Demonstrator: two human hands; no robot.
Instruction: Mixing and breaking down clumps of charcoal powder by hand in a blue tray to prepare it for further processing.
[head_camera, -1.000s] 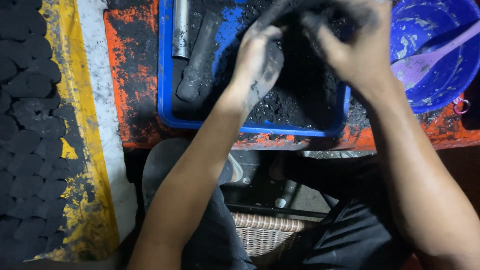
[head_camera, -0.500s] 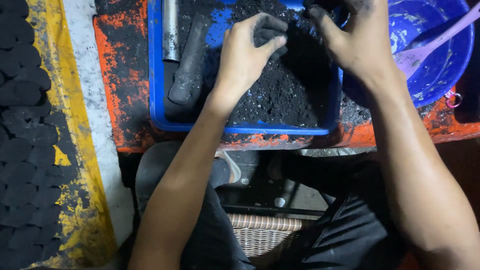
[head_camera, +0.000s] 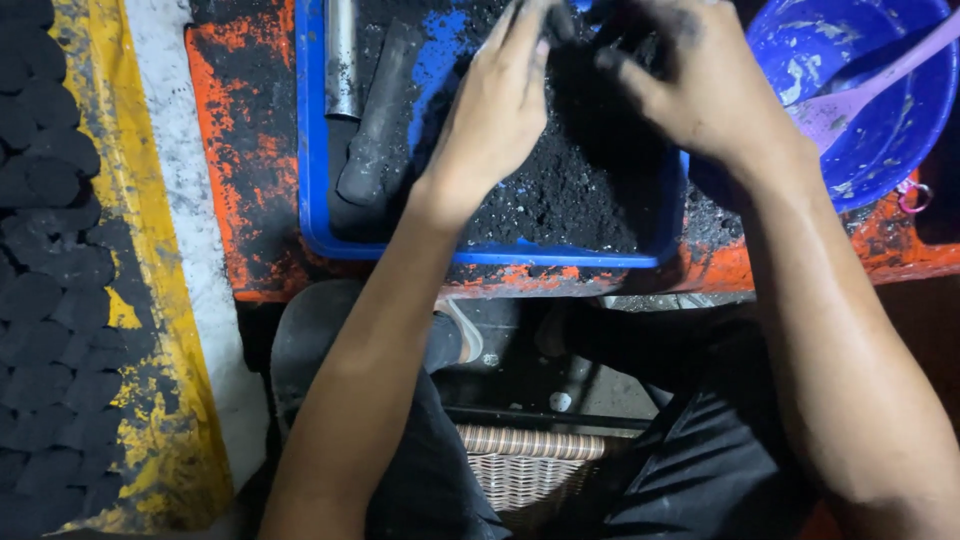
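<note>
Both of my soot-blackened hands, left hand (head_camera: 495, 110) and right hand (head_camera: 700, 85), meet over the loose black charcoal powder (head_camera: 570, 185) in the shallow blue plastic tray (head_camera: 312, 150) on the orange table (head_camera: 250, 150); their fingers (head_camera: 520, 40) press together around a dark clump at the tray's far end.

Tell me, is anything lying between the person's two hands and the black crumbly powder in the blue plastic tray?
Nothing visible does. The left hand and the right hand are already in the black crumbly powder. The metal tube and the black rod lie off to the left in the blue plastic tray.
</note>
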